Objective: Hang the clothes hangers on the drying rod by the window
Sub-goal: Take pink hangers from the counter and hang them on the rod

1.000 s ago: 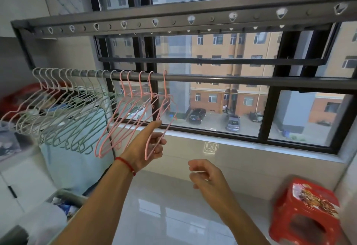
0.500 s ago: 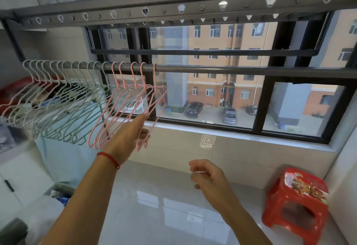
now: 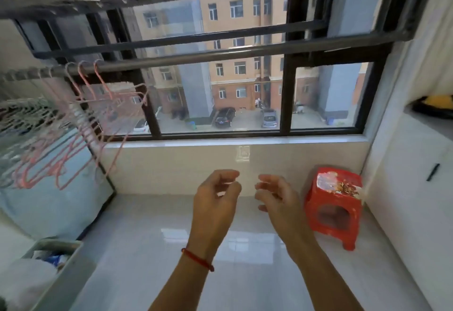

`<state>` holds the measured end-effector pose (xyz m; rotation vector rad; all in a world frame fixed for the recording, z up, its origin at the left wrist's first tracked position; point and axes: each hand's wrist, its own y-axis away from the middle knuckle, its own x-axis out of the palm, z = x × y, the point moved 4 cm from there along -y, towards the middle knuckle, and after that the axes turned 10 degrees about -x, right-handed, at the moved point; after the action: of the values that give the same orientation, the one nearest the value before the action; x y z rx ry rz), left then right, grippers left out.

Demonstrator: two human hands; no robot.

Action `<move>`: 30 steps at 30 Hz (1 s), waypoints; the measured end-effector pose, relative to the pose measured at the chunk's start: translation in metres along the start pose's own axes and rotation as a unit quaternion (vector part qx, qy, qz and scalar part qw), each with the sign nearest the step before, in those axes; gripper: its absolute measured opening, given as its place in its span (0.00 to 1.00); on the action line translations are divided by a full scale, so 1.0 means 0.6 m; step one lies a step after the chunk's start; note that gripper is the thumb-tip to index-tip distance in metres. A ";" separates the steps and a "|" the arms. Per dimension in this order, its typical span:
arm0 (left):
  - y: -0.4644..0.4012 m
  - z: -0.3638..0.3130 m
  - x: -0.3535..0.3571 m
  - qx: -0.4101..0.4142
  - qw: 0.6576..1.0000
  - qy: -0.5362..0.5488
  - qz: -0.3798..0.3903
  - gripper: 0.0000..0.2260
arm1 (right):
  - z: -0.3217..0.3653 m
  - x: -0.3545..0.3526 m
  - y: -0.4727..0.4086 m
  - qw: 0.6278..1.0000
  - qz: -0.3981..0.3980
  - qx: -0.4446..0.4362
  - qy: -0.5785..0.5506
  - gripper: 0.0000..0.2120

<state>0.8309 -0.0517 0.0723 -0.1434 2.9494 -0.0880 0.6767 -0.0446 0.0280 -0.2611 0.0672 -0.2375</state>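
Two hands hang in mid-air over the pale tiled floor (image 3: 137, 256), both empty: the left hand (image 3: 215, 198), with a red cord (image 3: 197, 259) round its wrist, has its fingers loosely curled around nothing, and the right hand (image 3: 277, 195) just beside it is likewise relaxed and holding nothing, the fingertips of the two facing each other but apart. Well up and to the left, the hangers (image 3: 73, 139) hang by their hooks from the rod (image 3: 220, 53), a dark bar that runs across in front of the window (image 3: 245, 90). They are thin wire shapes; the nearest few are pink, crowded close and tilted, and those further left look paler, though blur hides their colour and number. To the right of the hands a red stool (image 3: 333, 203) stands on the floor near the white wall.
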 end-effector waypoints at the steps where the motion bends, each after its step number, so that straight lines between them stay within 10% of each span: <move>1: 0.009 0.000 0.055 -0.025 0.999 0.020 0.022 0.09 | -0.007 -0.049 0.002 1.000 -0.021 0.006 0.002 0.13; 14: 0.166 -0.063 0.726 -0.138 0.949 0.054 0.279 0.08 | -0.044 -0.722 0.097 0.937 -0.333 0.085 0.059 0.15; 30: 0.028 -0.076 1.170 -0.081 0.901 0.042 0.424 0.12 | -0.191 -1.071 -0.060 0.868 -0.438 0.197 0.126 0.11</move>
<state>0.1340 -0.1039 -0.0125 1.1313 2.8062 0.2796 0.0343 0.0481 -0.0502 0.1738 0.1544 -1.1821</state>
